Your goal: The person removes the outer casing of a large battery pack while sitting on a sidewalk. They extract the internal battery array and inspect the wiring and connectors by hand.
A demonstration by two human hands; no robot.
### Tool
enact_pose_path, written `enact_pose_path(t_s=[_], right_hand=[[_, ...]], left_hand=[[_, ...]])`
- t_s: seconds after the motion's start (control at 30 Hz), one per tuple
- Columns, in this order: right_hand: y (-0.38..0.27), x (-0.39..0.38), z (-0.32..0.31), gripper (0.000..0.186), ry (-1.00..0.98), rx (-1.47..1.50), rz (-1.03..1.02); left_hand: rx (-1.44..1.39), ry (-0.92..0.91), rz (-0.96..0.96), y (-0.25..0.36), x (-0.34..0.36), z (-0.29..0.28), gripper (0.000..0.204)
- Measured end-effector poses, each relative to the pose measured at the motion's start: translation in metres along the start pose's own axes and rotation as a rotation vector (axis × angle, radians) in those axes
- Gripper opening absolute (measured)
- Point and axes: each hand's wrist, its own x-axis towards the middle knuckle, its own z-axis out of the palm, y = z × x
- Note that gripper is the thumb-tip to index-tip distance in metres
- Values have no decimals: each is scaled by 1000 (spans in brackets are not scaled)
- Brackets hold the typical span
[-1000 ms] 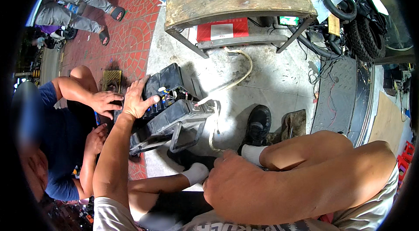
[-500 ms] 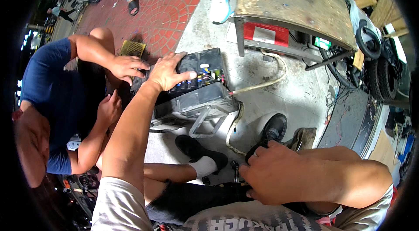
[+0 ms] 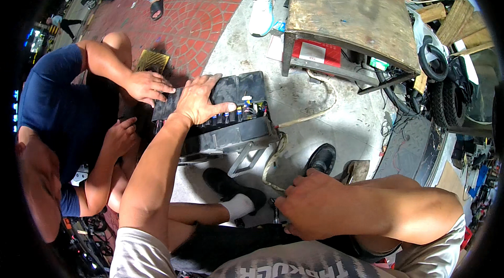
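My left hand (image 3: 198, 100) lies spread across the lid of a black plastic box (image 3: 226, 144), its thumb stretched to the right. Below the lid's edge, a gap shows coloured wires (image 3: 252, 111) and dark parts with blue bits. Another person's hand (image 3: 149, 88) rests on the lid's left end, close to my fingers. My right hand (image 3: 310, 204) hangs low by my leg, back upward and fingers curled down. What it holds, if anything, is hidden. Beside its fingertips is a shiny metal tool (image 3: 275, 212), partly covered.
A pale cable (image 3: 302, 119) runs from the box's right side. A worn table (image 3: 352, 10) stands at the far right, with a red box (image 3: 317, 52) beneath. Tyres (image 3: 446, 102) lean farther right. The co-worker in a blue shirt (image 3: 58, 91) crouches at left; others stand beyond.
The whole view has shifted slightly, so the box appears a little lower. My left hand stays on the lid, and my right hand keeps its curled pose.
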Motion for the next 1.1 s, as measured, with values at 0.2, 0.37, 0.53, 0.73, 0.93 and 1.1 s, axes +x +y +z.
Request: enact_pose_path(t_s=[0.2, 0.37, 0.53, 0.73, 0.93, 1.1], right_hand=[[11, -7, 0, 45, 34, 6, 53], [28, -19, -1, 43, 120, 81, 82], [20, -37, 8, 22, 262, 18, -44], [13, -65, 4, 31, 245, -74, -37], [29, -71, 8, 25, 282, -85, -87], [33, -73, 5, 26, 279, -78, -111]], left_hand=[[0, 56, 19, 2, -6, 2, 117], [24, 78, 54, 6, -4, 3, 117], [41, 92, 51, -3, -9, 11, 118], [27, 76, 103, -7, 3, 12, 121], [-2, 60, 127, -8, 8, 10, 121], [-16, 56, 130, -14, 9, 9, 120]])
